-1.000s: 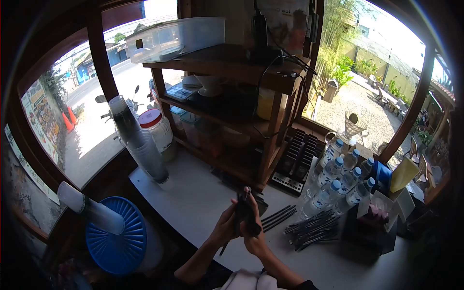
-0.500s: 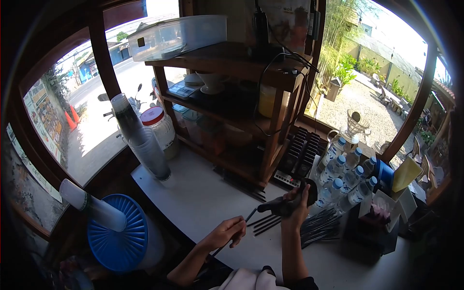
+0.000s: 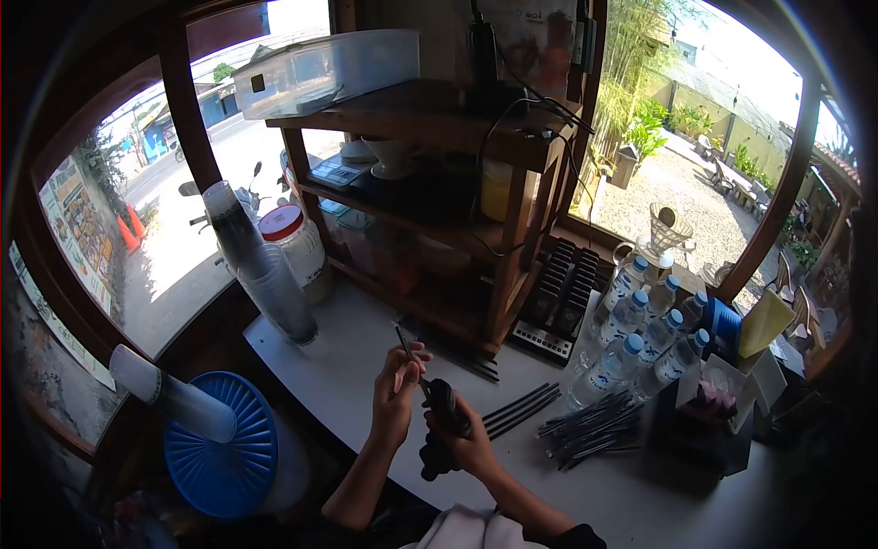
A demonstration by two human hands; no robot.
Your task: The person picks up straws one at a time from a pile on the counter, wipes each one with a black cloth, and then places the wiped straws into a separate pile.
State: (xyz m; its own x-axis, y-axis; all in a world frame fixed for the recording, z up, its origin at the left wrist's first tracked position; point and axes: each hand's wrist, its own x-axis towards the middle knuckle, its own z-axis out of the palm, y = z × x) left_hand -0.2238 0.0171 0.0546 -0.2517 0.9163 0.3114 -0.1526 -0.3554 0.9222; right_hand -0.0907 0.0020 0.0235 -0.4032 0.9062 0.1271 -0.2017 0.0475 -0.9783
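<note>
Black and thin, a straw (image 3: 403,344) stands pinched in the left hand (image 3: 395,400). Next to it, the right hand (image 3: 472,446) grips a dark bundle (image 3: 443,401). That hand has come back from the water bottles (image 3: 640,334). Both hands now meet over the white counter (image 3: 343,366), near the loose straws (image 3: 521,409).

roadside drink kiosk: stacked cups (image 3: 261,265), bottled water (image 3: 640,339), straws (image 3: 590,430), street-facing windows (image 3: 137,210)

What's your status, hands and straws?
Left hand pinching thin black straw. Right hand gripping dark bundle. Loose straws on counter, right of hands.
</note>
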